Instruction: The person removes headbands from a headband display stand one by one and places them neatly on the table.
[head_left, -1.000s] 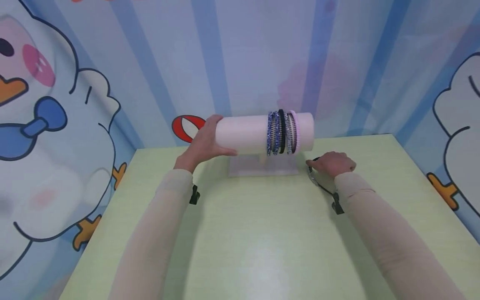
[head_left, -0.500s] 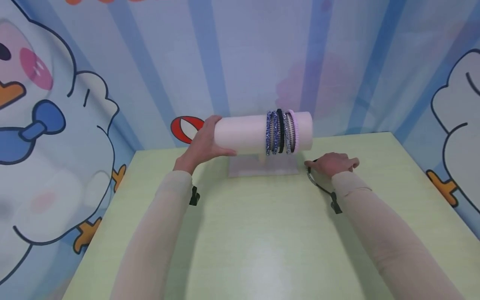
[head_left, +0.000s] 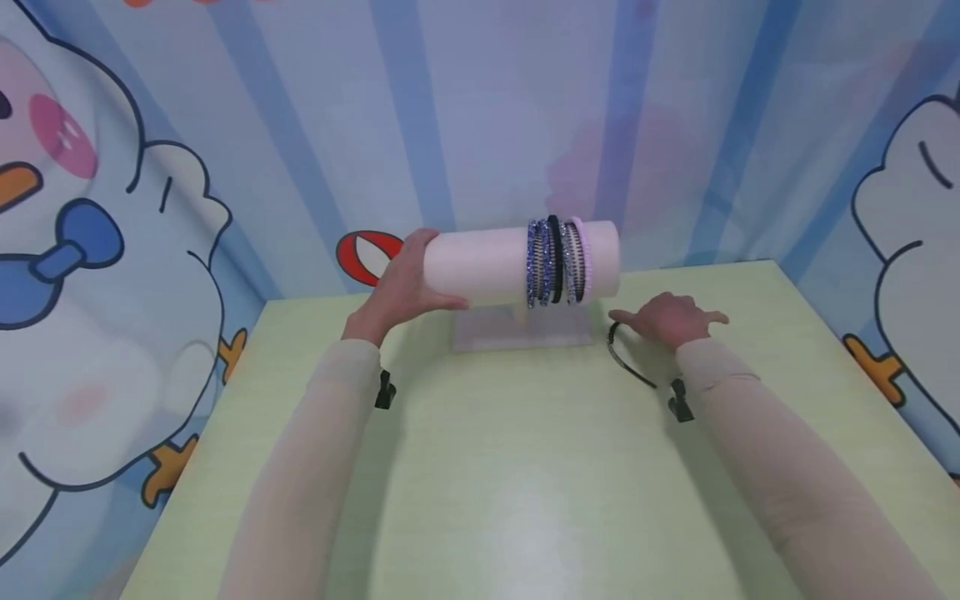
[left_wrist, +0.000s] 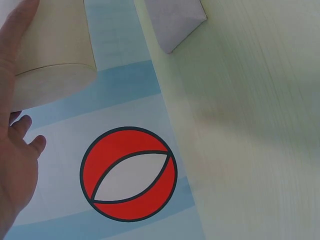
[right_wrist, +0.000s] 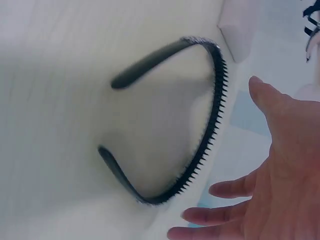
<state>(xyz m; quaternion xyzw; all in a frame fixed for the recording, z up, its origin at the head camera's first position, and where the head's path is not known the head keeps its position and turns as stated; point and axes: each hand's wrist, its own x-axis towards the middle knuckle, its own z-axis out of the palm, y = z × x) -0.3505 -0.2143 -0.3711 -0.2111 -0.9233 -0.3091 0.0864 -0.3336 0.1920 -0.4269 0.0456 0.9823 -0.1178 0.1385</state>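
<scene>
In the head view my left hand [head_left: 401, 283] grips the left end of a white cylindrical headband stand [head_left: 476, 267], thumb in front and the other fingers mostly behind it. Several headbands [head_left: 557, 260], in blue glitter, black, silver and pink, circle the right part of the roll. My right hand [head_left: 671, 321] is spread beside the stand and holds nothing. Below its thumb a black toothed headband [right_wrist: 218, 95] with glittery trim lies on the table, apart from the fingers in the right wrist view. The left wrist view shows the bare end of the roll [left_wrist: 60, 40].
The stand's flat base [head_left: 525, 333] rests near the back edge of the pale table [head_left: 525, 467]. Behind it hangs a blue striped cloth [head_left: 510, 108] with cartoon figures and a red and white ball print [left_wrist: 130, 175]. Black clips [head_left: 680, 402] hang at both wrists.
My right hand has let go of the black headband and spread its fingers, shifting slightly right. The headband stays on the table. The left hand keeps its hold on the stand.
</scene>
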